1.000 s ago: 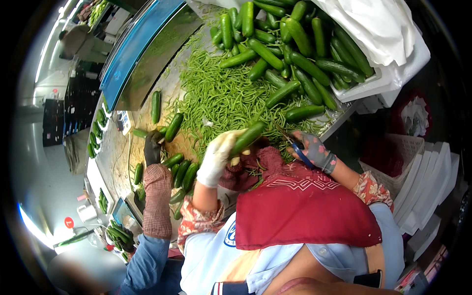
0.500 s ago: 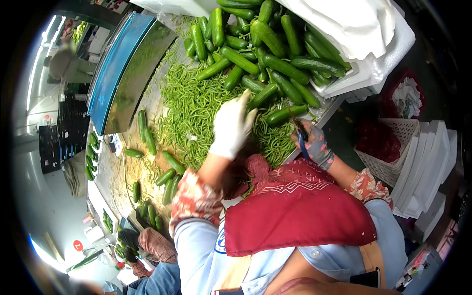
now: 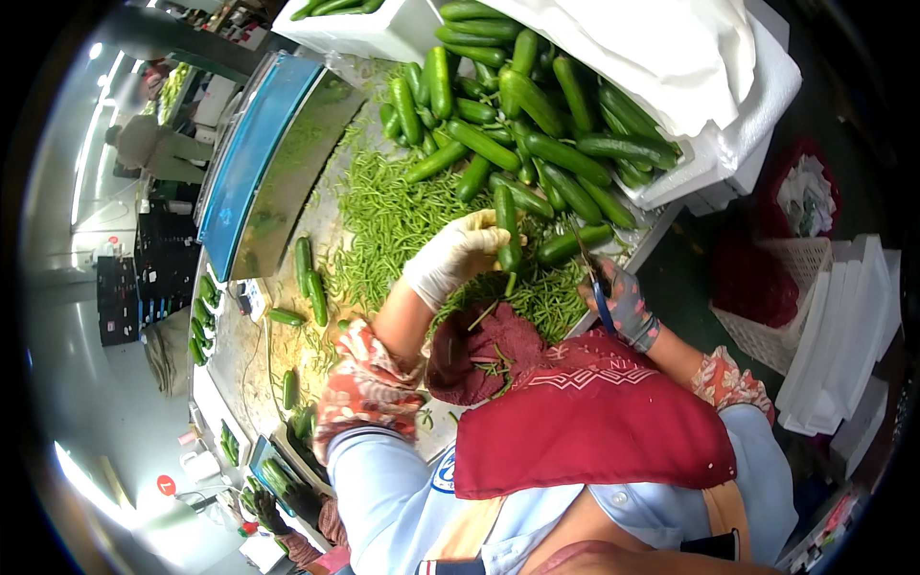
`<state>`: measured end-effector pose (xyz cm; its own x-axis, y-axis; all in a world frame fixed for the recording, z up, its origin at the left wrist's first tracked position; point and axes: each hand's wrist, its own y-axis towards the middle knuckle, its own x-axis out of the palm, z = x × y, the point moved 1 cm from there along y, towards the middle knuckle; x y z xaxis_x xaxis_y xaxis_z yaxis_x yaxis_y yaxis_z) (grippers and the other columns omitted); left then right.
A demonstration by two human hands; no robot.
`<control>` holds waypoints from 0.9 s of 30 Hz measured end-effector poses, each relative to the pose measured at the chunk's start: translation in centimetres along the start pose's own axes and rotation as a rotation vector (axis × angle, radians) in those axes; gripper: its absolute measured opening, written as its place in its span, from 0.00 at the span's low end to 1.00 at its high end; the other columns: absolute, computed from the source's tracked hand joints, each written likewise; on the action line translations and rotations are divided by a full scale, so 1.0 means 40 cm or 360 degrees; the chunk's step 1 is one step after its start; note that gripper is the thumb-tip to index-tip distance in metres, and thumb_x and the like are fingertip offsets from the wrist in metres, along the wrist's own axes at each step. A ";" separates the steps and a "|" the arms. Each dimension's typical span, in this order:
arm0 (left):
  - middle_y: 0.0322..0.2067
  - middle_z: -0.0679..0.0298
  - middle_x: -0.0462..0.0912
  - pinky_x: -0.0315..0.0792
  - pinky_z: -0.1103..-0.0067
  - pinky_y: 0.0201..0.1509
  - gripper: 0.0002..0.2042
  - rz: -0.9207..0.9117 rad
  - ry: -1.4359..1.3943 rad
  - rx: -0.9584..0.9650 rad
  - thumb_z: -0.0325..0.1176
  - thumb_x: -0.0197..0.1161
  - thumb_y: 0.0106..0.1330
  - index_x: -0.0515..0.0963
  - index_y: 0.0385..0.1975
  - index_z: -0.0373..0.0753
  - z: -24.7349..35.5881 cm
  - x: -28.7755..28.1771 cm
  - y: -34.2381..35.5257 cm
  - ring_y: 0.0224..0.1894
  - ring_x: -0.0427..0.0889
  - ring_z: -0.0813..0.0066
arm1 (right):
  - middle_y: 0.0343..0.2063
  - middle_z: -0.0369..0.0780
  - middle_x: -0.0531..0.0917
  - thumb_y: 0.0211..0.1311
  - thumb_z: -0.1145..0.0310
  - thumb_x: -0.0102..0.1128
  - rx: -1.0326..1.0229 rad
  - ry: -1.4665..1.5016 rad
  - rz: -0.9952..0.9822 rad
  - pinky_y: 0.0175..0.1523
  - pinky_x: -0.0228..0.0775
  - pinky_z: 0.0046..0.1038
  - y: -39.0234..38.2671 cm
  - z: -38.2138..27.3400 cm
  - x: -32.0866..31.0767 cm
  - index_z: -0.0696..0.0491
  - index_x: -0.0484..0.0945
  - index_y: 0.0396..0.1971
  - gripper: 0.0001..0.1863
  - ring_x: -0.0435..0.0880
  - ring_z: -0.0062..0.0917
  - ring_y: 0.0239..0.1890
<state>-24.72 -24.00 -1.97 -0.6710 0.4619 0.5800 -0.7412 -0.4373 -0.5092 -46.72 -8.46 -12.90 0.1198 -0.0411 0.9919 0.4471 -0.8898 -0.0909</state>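
My left hand (image 3: 450, 254), in a white glove, is closed around a single cucumber (image 3: 507, 228), which it holds nearly upright with a stalk at its lower end. In my right hand (image 3: 628, 302), gloved in grey with pink patches, are scissors (image 3: 601, 292) with blue handles, their blades pointing up toward the pile. Another cucumber (image 3: 573, 245) lies just beyond the blades. Beneath both hands spreads a heap of short thin green stalks (image 3: 383, 211). A big pile of cucumbers (image 3: 546, 149) rises behind them, spilling from a white foam box (image 3: 714, 163).
A blue-topped metal guard (image 3: 254, 158) stands at the left. Several loose cucumbers (image 3: 311, 287) lie on the wet table (image 3: 230, 374). At lower left, a co-worker's dark-gloved hand (image 3: 268, 513) is near more cucumbers. White crates (image 3: 829, 335) and a basket (image 3: 767, 331) stand right.
My left hand, earlier reaching over the pile with fingers spread, has taken a cucumber and drawn it nearer. My right hand keeps the scissors, blades now showing more plainly. The view has shifted slightly.
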 end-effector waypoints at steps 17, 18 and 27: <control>0.28 0.54 0.79 0.73 0.68 0.37 0.14 0.0271 0.2754 0.0897 0.45 0.59 0.56 0.78 0.30 0.40 0.025 0.143 0.151 0.32 0.79 0.58 | 0.15 0.34 0.63 0.65 0.58 0.43 -0.0273 -0.0216 0.0139 0.14 0.48 0.14 -0.049 -0.001 0.014 0.50 0.64 0.29 0.11 0.61 0.15 0.12; 0.27 0.56 0.79 0.73 0.68 0.35 0.14 0.0252 0.3134 0.0684 0.45 0.61 0.54 0.76 0.29 0.40 -0.012 0.182 0.155 0.31 0.79 0.59 | 0.14 0.34 0.63 0.66 0.57 0.42 -0.0300 -0.0294 0.0145 0.14 0.47 0.14 -0.057 -0.004 0.005 0.49 0.64 0.29 0.12 0.60 0.15 0.11; 0.38 0.52 0.78 0.71 0.70 0.46 0.20 0.0311 0.2265 0.0651 0.36 0.64 0.52 0.74 0.46 0.39 -0.036 0.094 0.076 0.41 0.77 0.56 | 0.14 0.38 0.64 0.65 0.64 0.45 -0.0223 0.0025 -0.0055 0.09 0.52 0.14 -0.058 -0.008 0.014 0.56 0.64 0.53 0.19 0.61 0.13 0.08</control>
<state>-29.53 -22.49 -2.26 -0.3903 0.6128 -0.6871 -0.7451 -0.6486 -0.1553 -47.97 -6.54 -12.13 0.0921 -0.0153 0.9956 0.3225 -0.9455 -0.0443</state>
